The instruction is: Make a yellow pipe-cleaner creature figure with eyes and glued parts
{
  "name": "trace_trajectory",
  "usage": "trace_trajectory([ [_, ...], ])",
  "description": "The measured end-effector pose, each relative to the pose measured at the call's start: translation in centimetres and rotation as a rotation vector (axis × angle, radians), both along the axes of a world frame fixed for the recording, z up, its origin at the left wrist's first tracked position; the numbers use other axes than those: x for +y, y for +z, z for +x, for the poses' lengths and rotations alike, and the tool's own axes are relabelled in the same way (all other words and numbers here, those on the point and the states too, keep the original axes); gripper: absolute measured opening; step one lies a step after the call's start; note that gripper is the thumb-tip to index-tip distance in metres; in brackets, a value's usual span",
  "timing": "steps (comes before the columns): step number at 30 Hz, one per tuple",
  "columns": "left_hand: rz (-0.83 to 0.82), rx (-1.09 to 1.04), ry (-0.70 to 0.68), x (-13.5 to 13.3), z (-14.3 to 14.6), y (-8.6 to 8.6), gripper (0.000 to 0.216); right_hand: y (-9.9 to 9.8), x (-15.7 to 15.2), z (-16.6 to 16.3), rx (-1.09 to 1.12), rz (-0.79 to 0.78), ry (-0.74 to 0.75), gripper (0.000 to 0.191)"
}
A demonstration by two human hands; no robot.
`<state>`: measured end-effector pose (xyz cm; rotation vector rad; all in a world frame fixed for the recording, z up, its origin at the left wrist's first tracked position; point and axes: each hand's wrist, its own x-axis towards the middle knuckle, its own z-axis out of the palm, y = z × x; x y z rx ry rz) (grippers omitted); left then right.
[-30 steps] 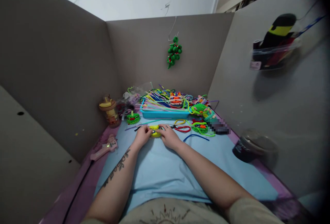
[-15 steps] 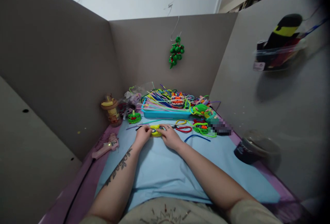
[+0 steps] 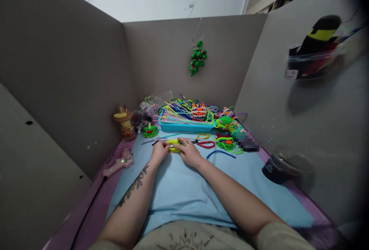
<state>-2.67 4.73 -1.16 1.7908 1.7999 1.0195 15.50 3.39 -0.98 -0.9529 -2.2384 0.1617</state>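
Note:
A fuzzy yellow pipe-cleaner piece (image 3: pixel 174 149) with a small dark-and-white eye-like spot lies between my hands on the blue cloth. My left hand (image 3: pixel 160 151) pinches its left side, fingers closed. From the right, my right hand (image 3: pixel 189 152) grips it, its fingers closed around the edge and hiding part of it. Just right of my right hand lie scissors (image 3: pixel 206 144) with red handle loops. A bent blue pipe cleaner (image 3: pixel 221 153) rests on the cloth nearby.
A blue tray (image 3: pixel 187 128) heaped with pipe cleaners stands at the back. Left are a green pipe-cleaner figure (image 3: pixel 150 131), a pink glue gun (image 3: pixel 118 165) with a cord and a lidded cup (image 3: pixel 126 125). A dark-based round container (image 3: pixel 278 167) stands right. Grey partitions enclose three sides.
Both hands keep their hold on the yellow piece, which has barely shifted. The view has moved very slightly.

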Motion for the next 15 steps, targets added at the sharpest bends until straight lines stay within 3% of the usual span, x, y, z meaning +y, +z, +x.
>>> trace_trajectory([
  [2,0.026,0.011,0.029,-0.1,-0.1,0.2,0.008,-0.3,0.5,0.4,0.105,-0.007,-0.009,0.046],
  [6,0.185,0.019,0.004,0.0,-0.2,0.3,0.026,-1.1,1.8,1.3,0.313,-0.083,-0.11,0.048],
  [10,0.227,0.039,-0.136,0.1,0.2,-0.1,0.03,-1.9,2.5,1.4,0.272,-0.137,-0.078,0.044],
  [15,0.201,0.01,-0.152,0.1,0.8,-0.2,0.02,-2.0,2.2,0.7,0.161,-0.126,-0.037,0.046],
])
